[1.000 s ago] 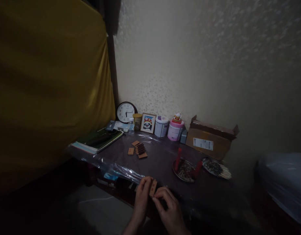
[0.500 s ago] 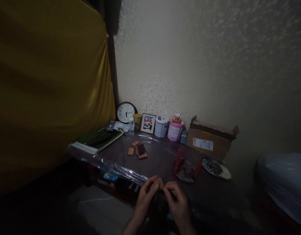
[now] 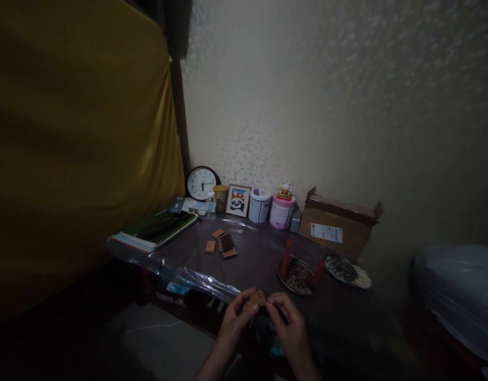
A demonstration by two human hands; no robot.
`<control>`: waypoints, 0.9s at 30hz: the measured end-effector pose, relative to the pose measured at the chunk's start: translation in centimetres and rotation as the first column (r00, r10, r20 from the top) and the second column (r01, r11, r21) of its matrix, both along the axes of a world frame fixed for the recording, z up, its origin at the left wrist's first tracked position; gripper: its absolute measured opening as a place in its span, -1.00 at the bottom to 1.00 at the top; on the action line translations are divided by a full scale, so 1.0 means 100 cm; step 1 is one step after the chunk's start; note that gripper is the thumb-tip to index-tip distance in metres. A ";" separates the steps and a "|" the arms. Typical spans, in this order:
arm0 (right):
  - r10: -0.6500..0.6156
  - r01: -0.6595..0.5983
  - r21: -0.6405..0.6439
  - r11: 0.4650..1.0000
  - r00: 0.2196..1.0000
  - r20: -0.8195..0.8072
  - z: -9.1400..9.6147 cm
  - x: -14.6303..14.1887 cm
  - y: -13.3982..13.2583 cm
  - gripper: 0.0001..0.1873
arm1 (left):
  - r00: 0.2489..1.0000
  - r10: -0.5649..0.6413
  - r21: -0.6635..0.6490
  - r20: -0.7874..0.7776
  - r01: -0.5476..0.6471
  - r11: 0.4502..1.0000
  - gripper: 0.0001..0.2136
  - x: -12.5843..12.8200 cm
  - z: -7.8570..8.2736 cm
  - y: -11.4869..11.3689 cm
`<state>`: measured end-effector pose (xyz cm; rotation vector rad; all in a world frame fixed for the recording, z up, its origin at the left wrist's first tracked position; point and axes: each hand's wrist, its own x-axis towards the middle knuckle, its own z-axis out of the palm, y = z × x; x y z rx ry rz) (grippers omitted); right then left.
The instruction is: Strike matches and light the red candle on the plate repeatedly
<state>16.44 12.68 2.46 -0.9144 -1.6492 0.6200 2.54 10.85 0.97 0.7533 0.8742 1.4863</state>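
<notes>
Left hand and right hand pinch one brown tile (both raised).

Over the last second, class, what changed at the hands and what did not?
The small brown tile, upright before, now lies flatter, pinched between the left hand and right hand, which shifted right. The tile pile, clock and table stayed put.

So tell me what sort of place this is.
Likely a dim room in a home: a clock, a framed panda picture and tins line a plastic-covered table against the wall. Left hand and right hand hold a brown tile.
</notes>
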 end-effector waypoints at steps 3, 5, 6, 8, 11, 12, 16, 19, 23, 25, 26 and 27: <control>-0.005 0.005 0.007 1.000 1.000 -0.002 0.001 0.000 0.000 -0.91 | 1.000 0.002 -0.019 0.008 -0.002 1.000 -0.58 0.000 0.002 -0.001; -0.006 0.006 0.009 1.000 1.000 -0.005 0.001 -0.001 0.000 -0.91 | 1.000 0.008 -0.016 0.003 -0.008 1.000 -0.59 0.001 0.004 -0.002; -0.006 0.006 0.008 1.000 1.000 -0.006 0.002 -0.001 0.000 -0.91 | 1.000 0.010 -0.010 -0.001 -0.010 1.000 -0.60 0.001 0.005 -0.002; -0.005 0.005 0.007 1.000 1.000 -0.004 0.002 -0.001 0.000 -0.90 | 1.000 0.013 -0.004 -0.005 -0.013 1.000 -0.61 0.001 0.007 -0.003; -0.028 0.028 0.016 0.999 1.000 -0.007 0.003 0.001 0.001 -0.89 | 1.000 0.011 -0.020 0.023 -0.010 1.000 -0.59 0.002 0.011 -0.004; -0.040 0.040 0.018 0.999 0.999 -0.012 0.003 0.003 0.002 -0.88 | 0.999 0.007 -0.025 0.042 -0.006 1.000 -0.59 0.002 0.011 -0.005; -0.076 0.075 -0.018 0.997 0.995 -0.061 0.001 0.009 0.008 -0.86 | 0.987 -0.041 -0.029 0.156 0.046 0.999 -0.61 0.004 0.005 -0.004; -0.110 0.102 -0.063 0.993 0.986 -0.127 -0.002 0.011 0.013 -0.83 | 0.981 -0.042 -0.036 0.188 0.049 0.998 -0.65 0.006 0.000 -0.002; -0.145 0.139 -0.057 0.989 0.981 -0.127 -0.002 0.011 0.012 -0.78 | 0.980 -0.059 -0.030 0.191 0.066 0.997 -0.66 0.007 -0.001 -0.001; -0.154 0.153 -0.015 0.988 0.986 -0.057 -0.001 0.012 0.009 -0.78 | 0.974 -0.085 -0.027 0.212 0.092 0.995 -0.66 0.007 0.000 -0.001; -0.154 0.154 0.012 0.988 0.988 -0.012 -0.001 0.012 0.008 -0.79 | 0.971 -0.095 -0.027 0.220 0.104 0.994 -0.66 0.007 0.001 -0.002; -0.153 0.152 0.044 0.987 0.988 0.031 -0.001 0.012 0.007 -0.79 | 0.969 -0.102 -0.028 0.224 0.112 0.993 -0.66 0.007 0.001 -0.002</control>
